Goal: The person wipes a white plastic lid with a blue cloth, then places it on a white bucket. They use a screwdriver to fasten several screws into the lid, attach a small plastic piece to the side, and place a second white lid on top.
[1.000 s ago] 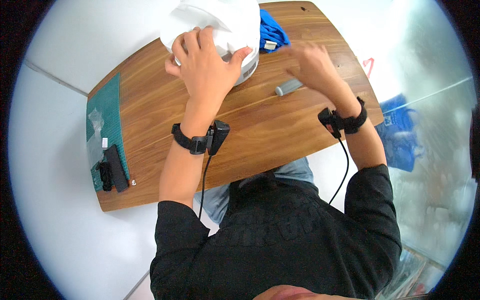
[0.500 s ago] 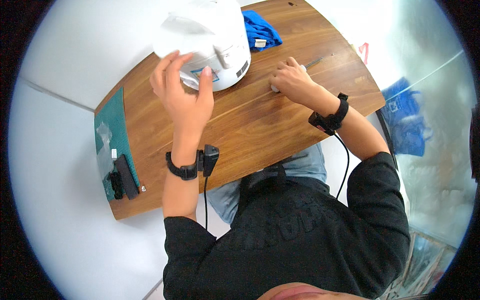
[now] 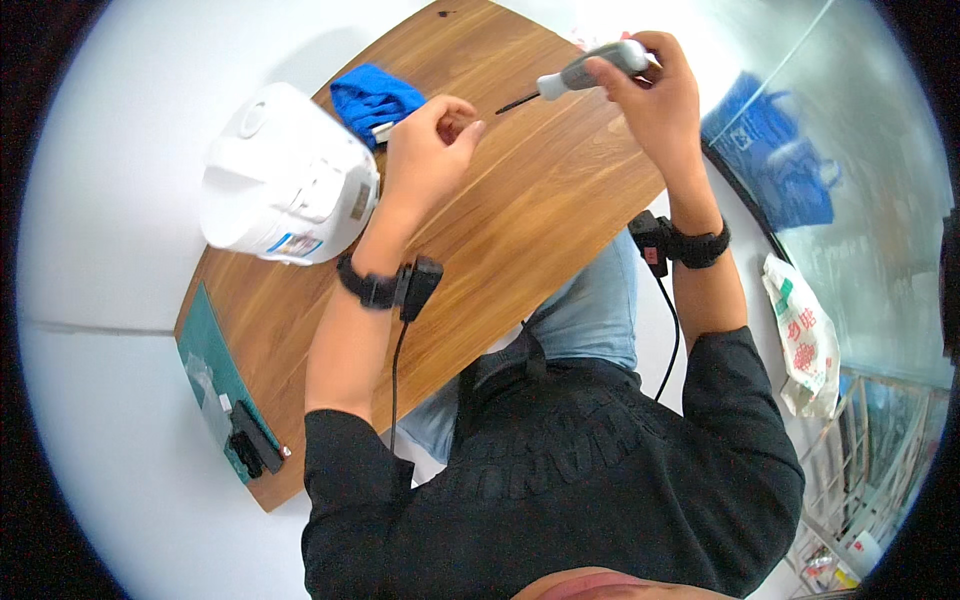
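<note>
My right hand (image 3: pixel 665 105) is raised over the table's right side, its fingers and thumb closed on the handle of a screwdriver (image 3: pixel 590 70). The handle is grey and white. Its dark shaft points left and slightly down. To the left, my left hand (image 3: pixel 428 145) hovers above the table with curled fingers and the thumb apart, and I see nothing in it. Beside that hand stands a white rice cooker (image 3: pixel 285 180) with a coloured label on its near side. A bunched blue cloth (image 3: pixel 368 100) lies just beyond the left hand, with a small white tag.
The wooden table (image 3: pixel 500 210) has a green mat (image 3: pixel 205 335) on its left end, carrying clear plastic and a dark oblong item (image 3: pixel 257 437). Beyond the right edge are a blue bag (image 3: pixel 775 160) and a white printed bag (image 3: pixel 803 340). Cables hang from both wristbands.
My right hand has lifted the screwdriver off the table. My left hand has left the rice cooker and moved right. The whole view has shifted, with the cooker now further left.
</note>
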Tool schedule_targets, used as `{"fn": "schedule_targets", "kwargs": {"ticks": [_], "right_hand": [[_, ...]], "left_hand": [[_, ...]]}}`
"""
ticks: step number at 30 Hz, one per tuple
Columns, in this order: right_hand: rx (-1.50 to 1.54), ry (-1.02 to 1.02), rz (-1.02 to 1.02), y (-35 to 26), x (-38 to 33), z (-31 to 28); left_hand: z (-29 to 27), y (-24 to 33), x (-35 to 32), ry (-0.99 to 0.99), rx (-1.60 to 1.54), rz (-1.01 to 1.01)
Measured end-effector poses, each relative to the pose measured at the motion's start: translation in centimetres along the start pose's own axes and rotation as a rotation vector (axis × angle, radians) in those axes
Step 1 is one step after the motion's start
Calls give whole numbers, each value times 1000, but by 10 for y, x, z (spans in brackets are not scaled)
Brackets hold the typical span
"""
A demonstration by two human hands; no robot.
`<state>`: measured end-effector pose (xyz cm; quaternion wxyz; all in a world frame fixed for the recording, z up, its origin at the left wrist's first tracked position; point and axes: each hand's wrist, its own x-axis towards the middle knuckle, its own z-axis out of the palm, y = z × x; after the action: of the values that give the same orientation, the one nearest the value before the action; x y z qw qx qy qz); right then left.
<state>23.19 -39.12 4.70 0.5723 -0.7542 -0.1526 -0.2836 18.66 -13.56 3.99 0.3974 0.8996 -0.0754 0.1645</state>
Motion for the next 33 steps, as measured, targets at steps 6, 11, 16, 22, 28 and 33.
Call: {"fn": "schedule_targets", "kwargs": {"ticks": [6,11,16,22,28,33], "right_hand": [[295,183,384,45,-9,-36],[407,159,538,82,-27,-43],[468,210,525,93,-34,-47],[526,172,491,95,-32,-40],[644,65,519,74,-34,-16],[840,-96,526,61,-46,21]], "left_hand": [[93,-31,75,-198,64,-67],[130,-35,98,-293,234,-155],[139,-35,102,-267,266,-135],[131,-45,97,-185,172,-104],[67,-50,53,-92,-224,-327],[0,-57,-23,-8,-652,-511]]}}
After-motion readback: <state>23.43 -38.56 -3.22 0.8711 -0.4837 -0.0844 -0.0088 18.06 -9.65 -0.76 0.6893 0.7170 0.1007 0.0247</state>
